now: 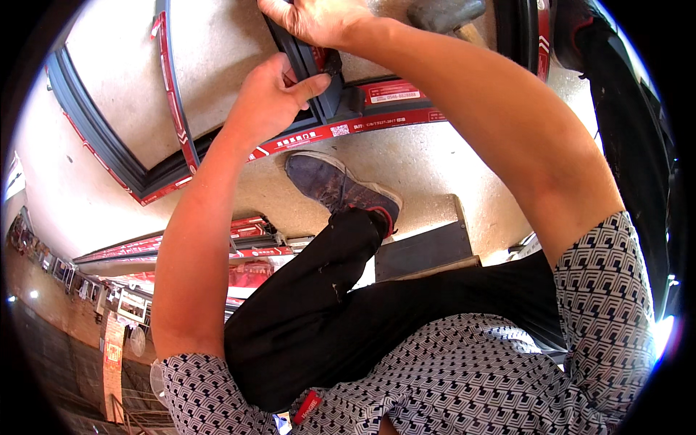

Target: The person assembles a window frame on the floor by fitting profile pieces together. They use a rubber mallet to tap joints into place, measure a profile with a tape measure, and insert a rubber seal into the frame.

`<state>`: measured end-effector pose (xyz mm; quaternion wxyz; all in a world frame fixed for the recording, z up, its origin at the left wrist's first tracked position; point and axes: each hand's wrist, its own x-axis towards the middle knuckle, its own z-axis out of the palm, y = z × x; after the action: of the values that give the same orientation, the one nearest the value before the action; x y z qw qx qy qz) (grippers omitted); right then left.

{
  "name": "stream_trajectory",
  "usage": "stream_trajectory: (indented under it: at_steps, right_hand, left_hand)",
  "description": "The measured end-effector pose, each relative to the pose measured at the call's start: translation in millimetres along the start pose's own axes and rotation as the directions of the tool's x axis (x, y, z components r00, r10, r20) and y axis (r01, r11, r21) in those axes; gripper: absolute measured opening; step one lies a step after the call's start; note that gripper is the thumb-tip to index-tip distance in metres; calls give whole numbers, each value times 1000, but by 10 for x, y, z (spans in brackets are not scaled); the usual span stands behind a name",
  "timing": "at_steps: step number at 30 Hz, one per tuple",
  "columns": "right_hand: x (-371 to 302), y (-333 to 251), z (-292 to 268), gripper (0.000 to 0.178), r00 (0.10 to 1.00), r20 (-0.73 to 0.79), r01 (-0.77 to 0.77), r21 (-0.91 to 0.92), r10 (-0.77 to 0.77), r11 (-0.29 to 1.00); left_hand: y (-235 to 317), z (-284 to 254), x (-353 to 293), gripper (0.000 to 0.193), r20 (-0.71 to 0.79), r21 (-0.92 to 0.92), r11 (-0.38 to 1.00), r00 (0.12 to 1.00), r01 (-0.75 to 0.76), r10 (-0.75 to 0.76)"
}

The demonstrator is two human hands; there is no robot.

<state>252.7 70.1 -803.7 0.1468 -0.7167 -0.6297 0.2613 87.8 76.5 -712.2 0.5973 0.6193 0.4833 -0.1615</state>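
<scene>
A dark grey metal window frame [109, 138] with red printed protective tape lies flat in front of me. My left hand [270, 101] is closed at the frame's upright bar [296, 54], near its joint with the lower rail. Its thumb presses toward a small black piece [333, 64] beside the bar; the piece's exact kind is hard to make out. Farther up, my right hand [319, 20] is bent over the same bar, with its fingers partly cut off by the picture's top edge. Red tape also covers the lower rail [395, 116].
A mallet with a dark head [444, 13] and wooden handle [473, 35] lies right of my right hand. My shoe [337, 181] stands just outside the lower rail. Taped profiles [123, 250] are stacked at left, and a dark flat board [424, 250] is near my knee.
</scene>
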Motion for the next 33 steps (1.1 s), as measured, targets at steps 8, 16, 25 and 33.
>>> stream_trajectory:
  at_steps: [8,16,25,33]
  right_hand:
    - [-46,-117,-241,83,940,21,-328,342,342,881]
    - [-100,-280,-548,70,923,119,-381,408,365,830]
    - [-83,-262,-661,68,900,241,-433,383,364,816]
    - [91,-300,-773,74,882,295,-436,218,367,873]
  left_hand:
    - [-169,18,52,38,50,-49,999,999,20,-18]
    - [-212,27,24,56,-70,-1,998,996,-57,56]
    - [32,-66,-41,38,5,103,994,1000,26,-27]
    - [60,-100,-106,45,-12,47,998,999,-44,45]
